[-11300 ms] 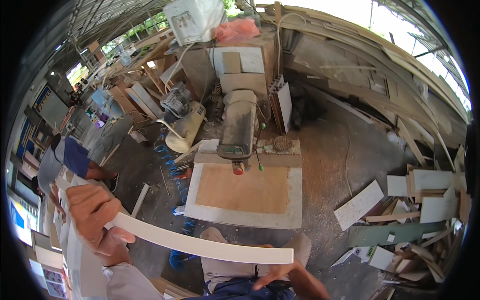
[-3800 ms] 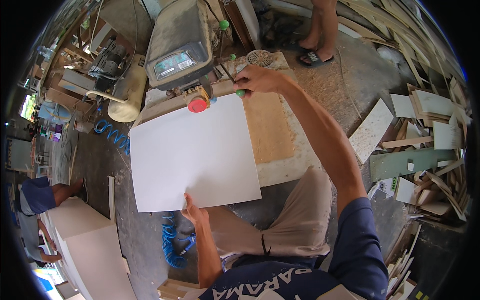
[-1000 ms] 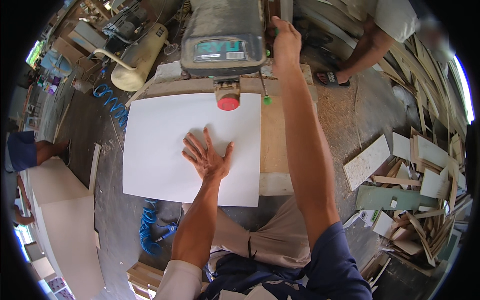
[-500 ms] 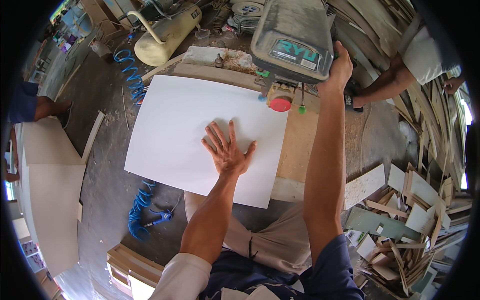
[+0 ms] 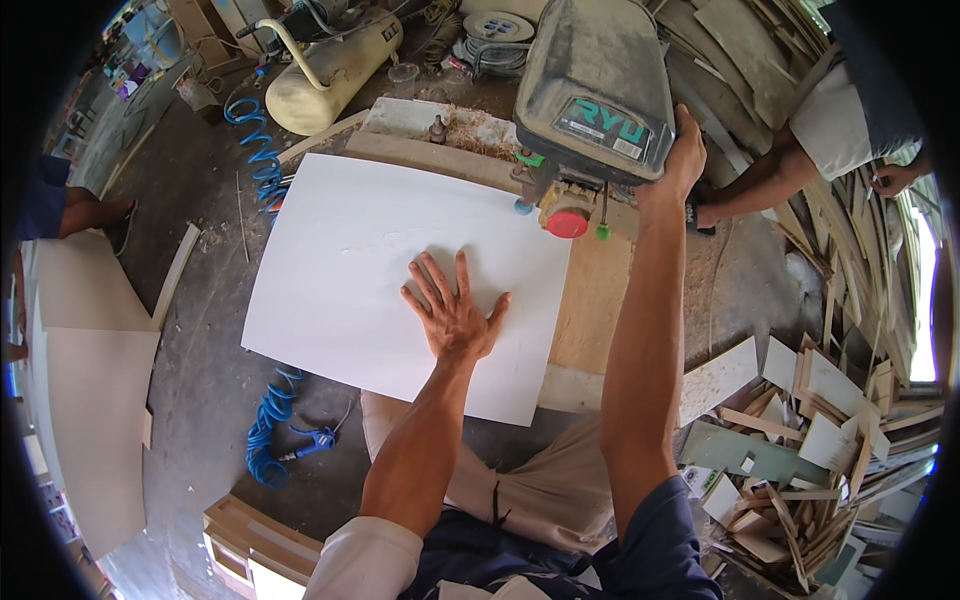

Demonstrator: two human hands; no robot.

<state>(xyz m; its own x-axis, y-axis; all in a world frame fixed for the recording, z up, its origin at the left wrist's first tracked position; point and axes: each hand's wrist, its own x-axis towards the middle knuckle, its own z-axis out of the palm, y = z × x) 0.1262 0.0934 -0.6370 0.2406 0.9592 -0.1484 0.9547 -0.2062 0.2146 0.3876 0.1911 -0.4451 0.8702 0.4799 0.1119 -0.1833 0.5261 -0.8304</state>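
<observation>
My left hand (image 5: 455, 315) lies flat on a white board (image 5: 330, 270), its fingers spread. The board rests on a wooden worktable (image 5: 590, 300) under a dusty drill press (image 5: 590, 80). My right hand (image 5: 672, 165) is raised against the right side of the drill press's housing and appears closed round a part of it. The housing hides most of its fingers and whatever they grip. A red round part (image 5: 567, 224) and a green-tipped rod (image 5: 603, 231) hang below the housing. A few pale crumbs lie on the board ahead of my left hand.
A co-worker's arm (image 5: 745, 200) reaches in from the right beside the press. Wood offcuts (image 5: 790, 470) pile up at the lower right. Blue coiled air hose (image 5: 265, 430) with a blow gun (image 5: 318, 440) lies left. Behind stands a cream compressor tank (image 5: 330, 75).
The view has shifted slightly. Pale crumbs now show on the board where its surface looked clean. Both my hands keep their places on the board and at the drill press.
</observation>
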